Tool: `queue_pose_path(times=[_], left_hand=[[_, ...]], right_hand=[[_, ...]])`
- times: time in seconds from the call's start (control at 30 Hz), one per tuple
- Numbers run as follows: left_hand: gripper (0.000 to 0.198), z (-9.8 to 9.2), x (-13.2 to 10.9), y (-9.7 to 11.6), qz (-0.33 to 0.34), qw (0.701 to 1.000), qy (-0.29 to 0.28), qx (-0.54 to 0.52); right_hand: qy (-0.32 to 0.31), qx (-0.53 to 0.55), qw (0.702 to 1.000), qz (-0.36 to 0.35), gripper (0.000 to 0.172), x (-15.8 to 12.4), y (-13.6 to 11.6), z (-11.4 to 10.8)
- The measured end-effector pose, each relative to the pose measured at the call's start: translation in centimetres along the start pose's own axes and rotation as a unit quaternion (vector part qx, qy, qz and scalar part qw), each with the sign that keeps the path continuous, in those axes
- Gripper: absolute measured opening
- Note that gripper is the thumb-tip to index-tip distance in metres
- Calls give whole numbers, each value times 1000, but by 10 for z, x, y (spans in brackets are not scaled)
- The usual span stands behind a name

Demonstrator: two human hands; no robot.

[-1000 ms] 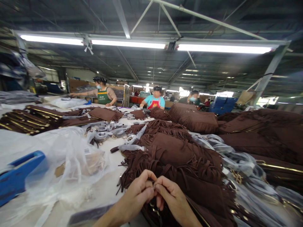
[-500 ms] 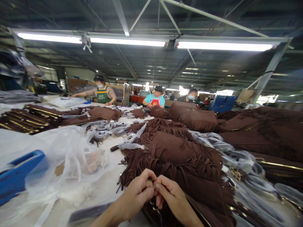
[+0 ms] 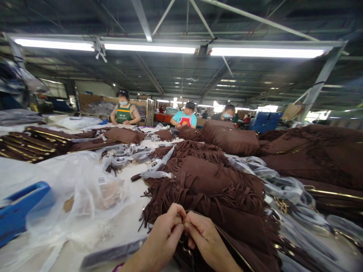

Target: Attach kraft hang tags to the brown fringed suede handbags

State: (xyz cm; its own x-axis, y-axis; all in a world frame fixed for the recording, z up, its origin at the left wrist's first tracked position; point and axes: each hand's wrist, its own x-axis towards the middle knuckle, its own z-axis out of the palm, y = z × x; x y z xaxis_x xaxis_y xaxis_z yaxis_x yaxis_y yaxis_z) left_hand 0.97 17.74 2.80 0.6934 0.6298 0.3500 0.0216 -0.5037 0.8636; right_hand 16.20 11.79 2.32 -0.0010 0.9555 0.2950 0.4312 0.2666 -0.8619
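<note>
My left hand [image 3: 167, 234] and my right hand [image 3: 202, 232] meet at the near edge of the table, fingertips pinched together. What they pinch is small and mostly hidden by the fingers. Just below them hangs a small metal ring or clasp [image 3: 186, 249] on something dark. Directly beyond and to the right lies a pile of brown fringed bags [image 3: 218, 181], its front bag lying against my right hand. A gold zipper edge [image 3: 235, 247] runs along that bag's near side.
Left are a clear plastic bag [image 3: 85, 189], a blue tool-like object [image 3: 22, 211] and a plastic-wrapped strip [image 3: 110, 253]. Wrapped straps [image 3: 289, 189] lie to the right, more brown bags [image 3: 317, 147] behind. Several people work across the table, one in a green apron [image 3: 124, 114].
My hands stay pinched together at almost the same spot. The view has shifted slightly. Across the table, the person in the green apron has drawn an outstretched arm in.
</note>
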Motion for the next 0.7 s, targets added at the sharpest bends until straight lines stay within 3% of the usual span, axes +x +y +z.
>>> queue_pose_path(times=[0.23, 0.5, 0.7], left_hand=[[15, -4, 1, 2, 11, 1000, -3, -7], [8, -7, 1, 1, -1, 999, -28, 19], [12, -3, 2, -4, -14, 999, 1, 51]], right_hand=[[-28, -60, 998, -9, 29, -3, -5, -4], [37, -1, 999, -8, 38, -5, 5, 5], [47, -12, 999, -24, 43, -6, 7, 7]])
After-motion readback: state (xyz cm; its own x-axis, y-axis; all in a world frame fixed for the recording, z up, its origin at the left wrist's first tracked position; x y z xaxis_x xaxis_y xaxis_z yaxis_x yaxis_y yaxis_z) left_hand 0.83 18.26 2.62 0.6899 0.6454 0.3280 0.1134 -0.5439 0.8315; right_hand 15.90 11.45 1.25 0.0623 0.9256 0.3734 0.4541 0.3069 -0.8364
